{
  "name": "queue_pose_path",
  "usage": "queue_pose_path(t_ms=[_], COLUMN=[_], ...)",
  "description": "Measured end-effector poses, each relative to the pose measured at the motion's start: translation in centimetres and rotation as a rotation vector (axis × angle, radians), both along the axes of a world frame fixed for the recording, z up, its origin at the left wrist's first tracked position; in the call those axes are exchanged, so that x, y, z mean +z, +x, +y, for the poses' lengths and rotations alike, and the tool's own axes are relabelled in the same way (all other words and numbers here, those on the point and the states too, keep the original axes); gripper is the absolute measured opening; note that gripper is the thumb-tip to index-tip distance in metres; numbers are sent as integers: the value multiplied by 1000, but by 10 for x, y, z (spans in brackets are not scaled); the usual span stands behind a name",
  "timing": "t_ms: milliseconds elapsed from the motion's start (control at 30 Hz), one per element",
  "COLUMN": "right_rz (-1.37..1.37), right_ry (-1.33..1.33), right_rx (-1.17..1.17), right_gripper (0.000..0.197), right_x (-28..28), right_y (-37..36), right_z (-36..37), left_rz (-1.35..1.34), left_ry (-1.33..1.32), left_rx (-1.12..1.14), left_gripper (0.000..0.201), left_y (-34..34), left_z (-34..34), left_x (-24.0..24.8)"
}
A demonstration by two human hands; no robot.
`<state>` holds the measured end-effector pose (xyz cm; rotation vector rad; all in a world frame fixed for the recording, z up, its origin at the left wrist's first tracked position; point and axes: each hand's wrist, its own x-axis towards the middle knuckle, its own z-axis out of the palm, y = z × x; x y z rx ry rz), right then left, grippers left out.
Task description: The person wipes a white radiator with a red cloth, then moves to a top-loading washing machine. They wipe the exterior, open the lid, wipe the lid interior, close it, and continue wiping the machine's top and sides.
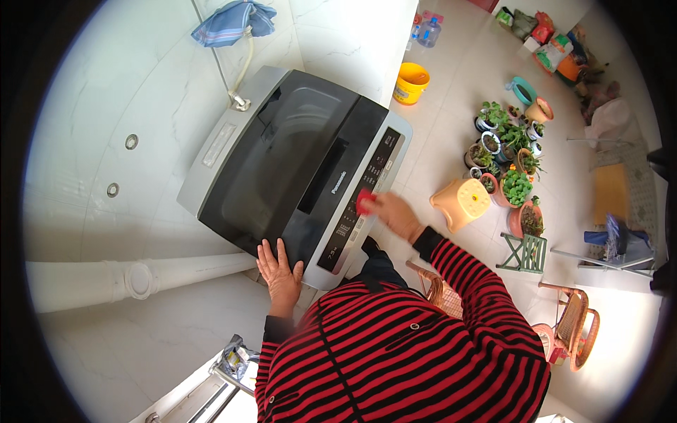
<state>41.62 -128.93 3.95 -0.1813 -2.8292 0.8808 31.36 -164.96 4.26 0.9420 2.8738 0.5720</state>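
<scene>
Two hands on one top-loading washing machine (282, 155): left hand (279, 271) flat, fingers spread, bracing on the closed lid's corner; right hand (395, 213) gripping a red cloth (364, 202) pressed against the control strip (363, 194).

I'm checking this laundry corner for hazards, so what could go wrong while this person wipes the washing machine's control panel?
1. The right hand rubs a red cloth over the control panel, so a button may get pressed by accident.
2. The left hand leans on the dark lid; it might slip if the surface is wet.
3. A yellow stool and potted plants crowd the floor nearby, a possible tripping hazard.
</scene>
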Motion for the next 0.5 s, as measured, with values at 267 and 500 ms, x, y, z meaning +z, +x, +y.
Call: queue_pose_path(t_ms=[267,500], right_rz=[111,249], right_ry=[302,226], right_rx=[-363,-225], right_gripper=[23,12], right_x=[-16,-21], right_y=[-86,-127], right_z=[167,99], left_rz=[-33,-32], left_ry=[-55,-43], left_rx=[50,109], left_gripper=[80,75], left_y=[1,5], left_z=[5,10], left_x=[5,1])
